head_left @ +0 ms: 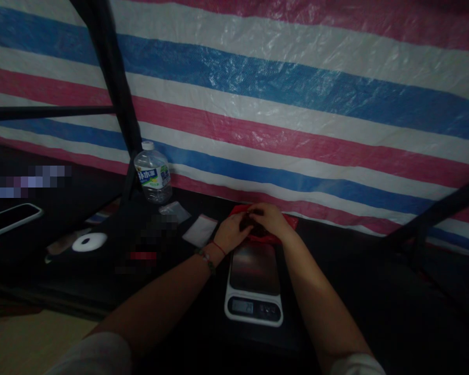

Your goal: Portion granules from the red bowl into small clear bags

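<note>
A red plastic bag [290, 221] lies behind the scale, with something dark between my hands at its opening, too dim to name. My left hand [234, 232] is closed on the bag's left side; a red string and a beaded bracelet circle its wrist. From the right, my right hand [271, 220] curls its fingers over the bag's near edge. Just in front of both hands sits a white digital kitchen scale [255, 276] with a metal plate and a lit display, its digits hard to read. Nothing rests on the visible part of its plate.
Left of my hands lie a white packet [200, 230] and a clear small bag [175, 212]. Behind them stands a plastic bottle [153, 174]. Farther left are a white round object [89, 241] and a phone [11, 219]. A black metal post [115, 78] rises before a striped plastic sheet [297, 104].
</note>
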Action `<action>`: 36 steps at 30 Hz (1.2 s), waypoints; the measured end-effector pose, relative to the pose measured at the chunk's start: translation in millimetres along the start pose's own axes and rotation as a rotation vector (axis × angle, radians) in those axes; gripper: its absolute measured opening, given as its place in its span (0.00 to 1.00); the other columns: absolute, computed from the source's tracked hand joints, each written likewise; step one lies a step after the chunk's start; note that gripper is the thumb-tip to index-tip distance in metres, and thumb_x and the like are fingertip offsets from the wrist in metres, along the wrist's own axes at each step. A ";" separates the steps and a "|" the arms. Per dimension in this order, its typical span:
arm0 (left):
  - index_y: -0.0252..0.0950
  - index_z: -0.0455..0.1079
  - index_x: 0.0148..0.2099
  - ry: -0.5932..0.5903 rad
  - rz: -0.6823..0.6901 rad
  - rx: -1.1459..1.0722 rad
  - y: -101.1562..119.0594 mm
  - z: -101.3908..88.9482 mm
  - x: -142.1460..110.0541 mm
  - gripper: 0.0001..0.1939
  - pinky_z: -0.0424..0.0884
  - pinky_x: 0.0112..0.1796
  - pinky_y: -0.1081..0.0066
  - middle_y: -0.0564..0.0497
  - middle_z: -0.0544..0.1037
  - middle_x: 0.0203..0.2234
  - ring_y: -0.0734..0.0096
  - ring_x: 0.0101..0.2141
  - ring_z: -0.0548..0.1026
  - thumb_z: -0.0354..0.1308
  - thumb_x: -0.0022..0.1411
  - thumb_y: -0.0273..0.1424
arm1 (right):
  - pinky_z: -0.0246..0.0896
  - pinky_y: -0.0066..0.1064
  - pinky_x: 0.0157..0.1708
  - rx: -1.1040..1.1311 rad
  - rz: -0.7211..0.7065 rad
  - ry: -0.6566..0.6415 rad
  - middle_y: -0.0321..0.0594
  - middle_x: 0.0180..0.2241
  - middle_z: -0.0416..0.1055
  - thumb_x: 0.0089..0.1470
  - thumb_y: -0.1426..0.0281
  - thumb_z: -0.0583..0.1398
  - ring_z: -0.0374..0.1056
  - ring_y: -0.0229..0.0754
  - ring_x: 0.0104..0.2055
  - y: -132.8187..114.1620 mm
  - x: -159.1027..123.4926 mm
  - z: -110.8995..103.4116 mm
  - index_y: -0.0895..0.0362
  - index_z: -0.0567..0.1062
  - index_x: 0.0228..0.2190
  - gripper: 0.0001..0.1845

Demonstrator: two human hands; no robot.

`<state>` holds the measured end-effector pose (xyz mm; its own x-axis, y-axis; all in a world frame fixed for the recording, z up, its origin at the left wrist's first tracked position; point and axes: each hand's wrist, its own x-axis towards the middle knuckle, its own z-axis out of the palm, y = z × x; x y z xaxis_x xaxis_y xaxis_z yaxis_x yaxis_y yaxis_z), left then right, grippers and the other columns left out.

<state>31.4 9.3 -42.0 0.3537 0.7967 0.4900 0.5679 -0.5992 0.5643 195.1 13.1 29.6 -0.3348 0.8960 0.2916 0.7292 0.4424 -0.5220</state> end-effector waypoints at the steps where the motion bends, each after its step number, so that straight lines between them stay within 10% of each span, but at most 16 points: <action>1: 0.35 0.66 0.52 -0.001 -0.001 -0.005 -0.6 0.3 0.2 0.19 0.70 0.47 0.64 0.45 0.76 0.43 0.62 0.45 0.74 0.58 0.59 0.34 | 0.62 0.30 0.44 0.028 -0.013 -0.020 0.40 0.39 0.77 0.51 0.77 0.59 0.71 0.40 0.41 -2.3 -0.1 1.7 0.56 0.78 0.37 0.12; 21: 0.35 0.69 0.47 0.075 -0.025 -0.040 -1.1 -0.4 0.0 0.15 0.70 0.46 0.66 0.47 0.77 0.41 0.64 0.43 0.74 0.58 0.59 0.34 | 0.60 0.29 0.46 -0.099 0.015 -0.019 0.41 0.39 0.76 0.50 0.82 0.53 0.69 0.40 0.43 -1.2 -0.9 -4.2 0.57 0.78 0.35 0.17; 36: 0.34 0.64 0.55 0.034 0.055 -0.046 8.6 -6.1 -4.6 0.23 0.67 0.52 0.62 0.43 0.74 0.49 0.61 0.49 0.72 0.58 0.57 0.33 | 0.63 0.27 0.37 -0.390 0.239 -0.359 0.48 0.36 0.78 0.49 0.75 0.59 0.73 0.43 0.37 19.3 -2.9 13.6 0.58 0.80 0.35 0.12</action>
<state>30.1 0.0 -35.3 0.3579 0.7597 0.5430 0.5128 -0.6459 0.5656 202.0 19.5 7.8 -0.2656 0.9561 -0.1236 0.9526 0.2404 -0.1866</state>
